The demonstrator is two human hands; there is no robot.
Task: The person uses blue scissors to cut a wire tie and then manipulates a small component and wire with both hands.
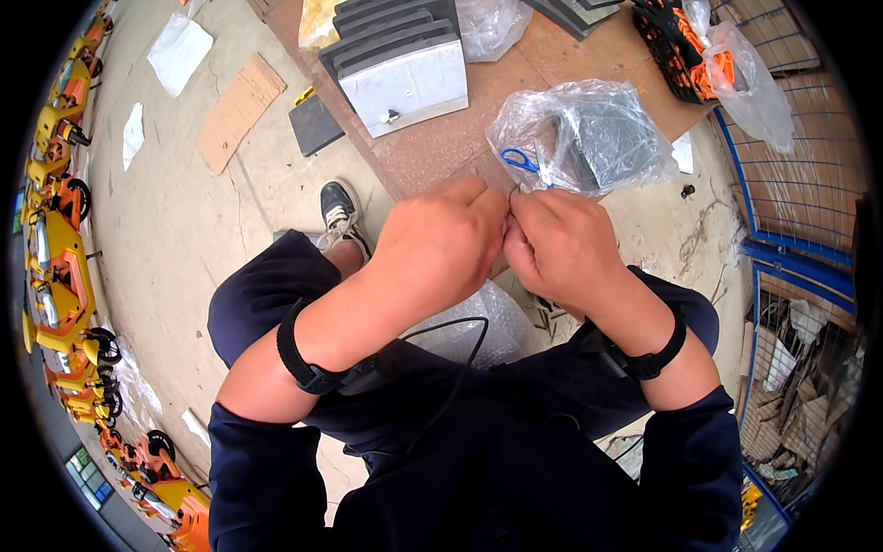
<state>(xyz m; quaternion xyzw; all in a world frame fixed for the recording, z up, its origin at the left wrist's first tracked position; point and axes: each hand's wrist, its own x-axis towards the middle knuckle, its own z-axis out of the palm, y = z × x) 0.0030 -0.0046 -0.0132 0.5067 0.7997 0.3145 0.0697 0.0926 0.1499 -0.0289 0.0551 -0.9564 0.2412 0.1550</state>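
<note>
My left hand [437, 241] and my right hand [572, 247] meet over the near edge of the table, fingers pinched together. A thin dark strand shows between the fingertips; the rest of what they hold is hidden. Just beyond my right hand lies a pair of blue-handled scissors [521, 161], against a clear plastic bag [635, 152] with a dark flat piece inside. Farther left on the table [414, 170] stands a light grey metal panel [414, 90] with several dark plates [391, 28] lined up behind it.
A black basket [655, 55] with orange-and-black items sits at the table's far right. Blue wire cages [800, 248] stand to the right. Cardboard [241, 112], white paper [180, 53] and a dark plate [315, 126] lie on the floor. Yellow and orange wheeled machines [64, 267] line the left.
</note>
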